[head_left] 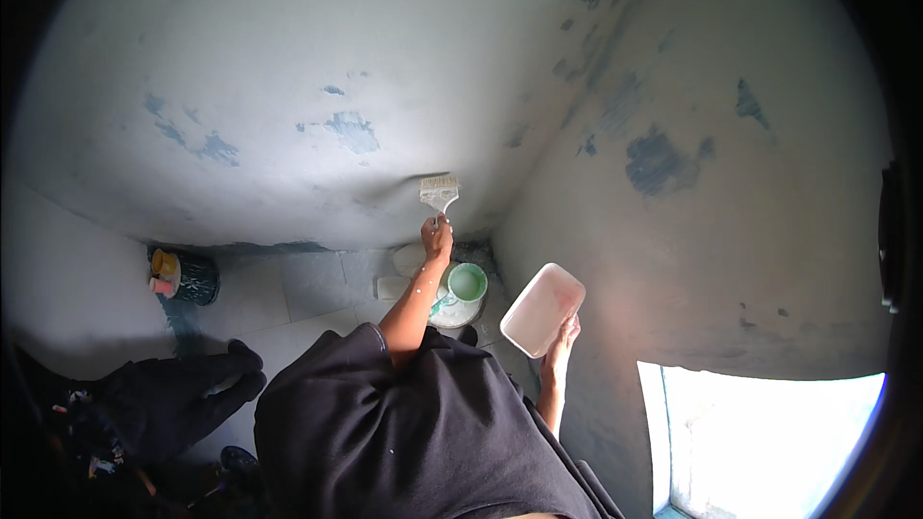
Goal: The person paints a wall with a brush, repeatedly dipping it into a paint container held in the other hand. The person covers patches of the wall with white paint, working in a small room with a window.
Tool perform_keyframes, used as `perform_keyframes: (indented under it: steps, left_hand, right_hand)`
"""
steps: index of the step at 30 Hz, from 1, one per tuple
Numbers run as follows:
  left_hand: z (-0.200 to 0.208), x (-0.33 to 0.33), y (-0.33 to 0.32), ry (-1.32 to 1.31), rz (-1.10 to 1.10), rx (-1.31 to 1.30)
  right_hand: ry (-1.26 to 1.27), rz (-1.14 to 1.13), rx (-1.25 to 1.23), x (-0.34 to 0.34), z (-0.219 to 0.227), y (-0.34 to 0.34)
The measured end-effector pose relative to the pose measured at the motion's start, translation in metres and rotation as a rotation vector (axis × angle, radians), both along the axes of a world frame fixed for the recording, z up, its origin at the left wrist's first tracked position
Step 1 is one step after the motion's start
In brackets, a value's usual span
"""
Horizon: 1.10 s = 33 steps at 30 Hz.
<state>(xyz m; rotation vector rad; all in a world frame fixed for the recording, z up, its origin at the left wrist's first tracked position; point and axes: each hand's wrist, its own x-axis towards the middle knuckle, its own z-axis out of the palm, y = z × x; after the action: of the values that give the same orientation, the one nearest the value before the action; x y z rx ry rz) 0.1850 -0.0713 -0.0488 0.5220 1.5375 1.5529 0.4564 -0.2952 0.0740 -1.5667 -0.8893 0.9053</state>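
Note:
My left hand (436, 237) is closed round the handle of a wide flat paintbrush (439, 194). Its pale bristles point up at the grey-white wall (288, 58), beside their shadow; whether they touch it I cannot tell. White specks dot my left forearm. My right hand (562, 341) grips the lower right side of a whitish rectangular plastic tub (540, 312), tilted so its inside faces me. How much is in the tub I cannot make out. Below, between my arms, a green-rimmed pail (467, 283) holds pale liquid, over a larger round white container (457, 315).
Blue-grey patches (354, 132) mark both walls, which meet in a corner ahead. On the left stands a dark bucket (199, 279) with orange and pink containers on it. Another person in dark clothes (163, 404) is at the lower left. A bright window (769, 442) opens lower right.

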Motion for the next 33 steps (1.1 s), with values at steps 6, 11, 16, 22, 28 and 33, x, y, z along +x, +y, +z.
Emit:
perform_keyframes:
  steps: [6,11,16,22,28,33]
  left_hand:
    - [0.132,-0.032,-0.016,0.096,-0.013,0.131]
    - [0.298,-0.058,-0.084,0.088,0.026,0.468]
    - [0.322,-0.048,-0.093,0.070,-0.028,0.562]
    - [0.146,-0.006,-0.039,0.367,0.044,0.195]
    - [0.022,-0.023,-0.011,0.194,-0.014,-0.189]
    - [0.150,-0.034,-0.021,0.031,-0.177,0.038]
  right_hand:
    - [0.075,0.017,-0.009,0.015,-0.015,-0.004]
    - [-0.015,0.080,-0.022,0.007,-0.009,0.002]
    - [0.049,0.141,-0.034,0.006,-0.013,0.006]
    - [0.020,0.166,-0.051,-0.003,0.001,-0.001]
    - [0.029,0.199,-0.015,-0.004,-0.003,0.002]
    - [0.132,0.119,-0.125,0.001,-0.004,-0.014]
